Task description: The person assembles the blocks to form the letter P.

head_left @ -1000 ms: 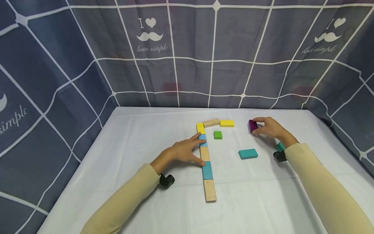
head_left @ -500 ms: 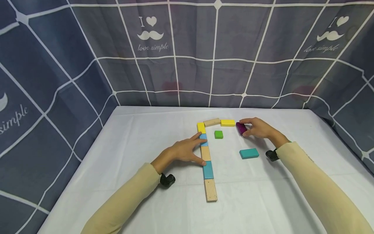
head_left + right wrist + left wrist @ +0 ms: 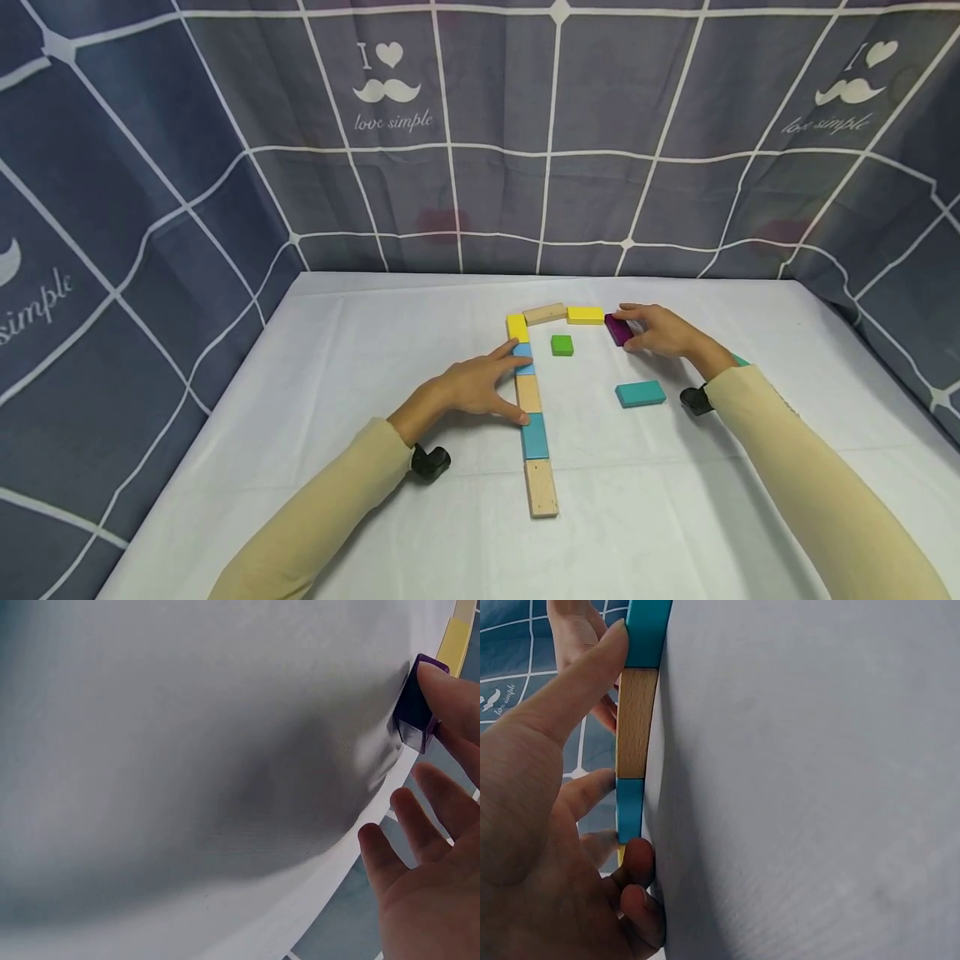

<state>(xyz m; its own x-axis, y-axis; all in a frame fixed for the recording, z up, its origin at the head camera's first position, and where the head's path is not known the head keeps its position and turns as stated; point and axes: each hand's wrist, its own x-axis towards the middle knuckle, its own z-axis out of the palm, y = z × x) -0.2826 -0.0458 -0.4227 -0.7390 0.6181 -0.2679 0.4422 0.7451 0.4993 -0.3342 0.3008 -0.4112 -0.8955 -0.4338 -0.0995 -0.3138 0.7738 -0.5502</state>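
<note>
On the white tabletop, my right hand (image 3: 660, 331) pinches a purple block (image 3: 618, 331) between thumb and index finger. That block sits at the right end of a yellow block (image 3: 585, 316); in the right wrist view the two appear to touch. My left hand (image 3: 480, 385) is spread along a straight row of blocks. Its thumb rests against a teal block (image 3: 535, 437), and its fingers reach a light blue block (image 3: 522, 358). Between those lies a plain wooden block (image 3: 528, 393). Another wooden block (image 3: 542, 489) ends the row nearest me, and a yellow block (image 3: 517, 327) tops it.
A slanted wooden block (image 3: 545, 314) bridges the two yellow ones. Inside the bend lies a small green block (image 3: 562, 345). A loose teal block (image 3: 641, 394) lies right of the row. Another teal piece (image 3: 741, 361) peeks out behind the right wrist. A dark curtain (image 3: 495, 200) surrounds the table.
My right hand has slid the purple block leftward to the end of the yellow block, mostly in the first half second. The left hand stays in place on the row.
</note>
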